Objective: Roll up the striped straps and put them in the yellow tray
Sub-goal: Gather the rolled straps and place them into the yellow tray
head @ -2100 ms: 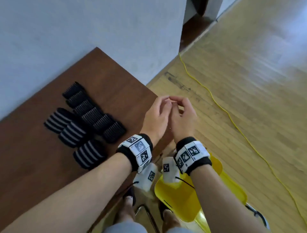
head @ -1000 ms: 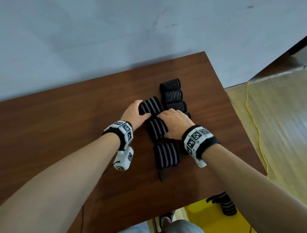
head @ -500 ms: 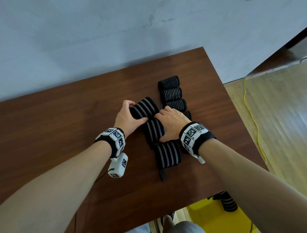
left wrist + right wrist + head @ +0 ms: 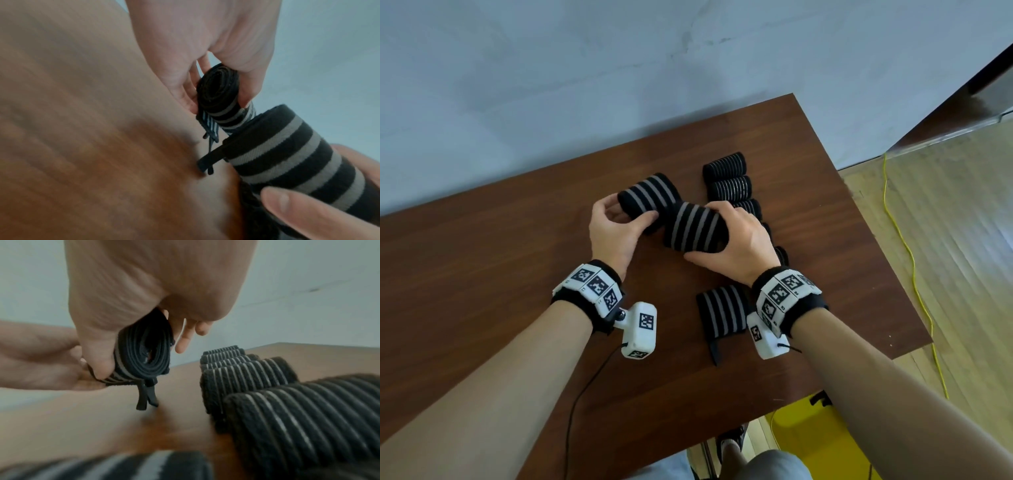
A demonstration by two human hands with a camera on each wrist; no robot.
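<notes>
Two rolled striped straps are up off the table, one in each hand: the left hand [image 4: 616,233] curls thumb and fingers round the far roll [image 4: 649,198], and the right hand [image 4: 736,240] clasps the near roll [image 4: 697,228] from its right end, the two rolls touching at their inner ends. A third wide-striped roll [image 4: 722,317] lies flat at about 6 o'clock from them, a loose black tab trailing off its near edge, and a column of fine-striped rolls [image 4: 727,178] runs from 1 o'clock down behind the right hand. The yellow tray [image 4: 804,442] sits on the floor past the table's near edge, at 5 o'clock, partly hidden by the right forearm. The likely trouble: both held rolls show dangling tail ends in the wrist views, so a slack grip on the carry could let a coil spring open, or a tail could snag the table's edge. The table [image 4: 482,274] is dark brown wood against a pale blue-grey wall [image 4: 585,68]; a yellow cable [image 4: 904,240] runs along the light wooden floor [image 4: 962,240] at 3 o'clock.
</notes>
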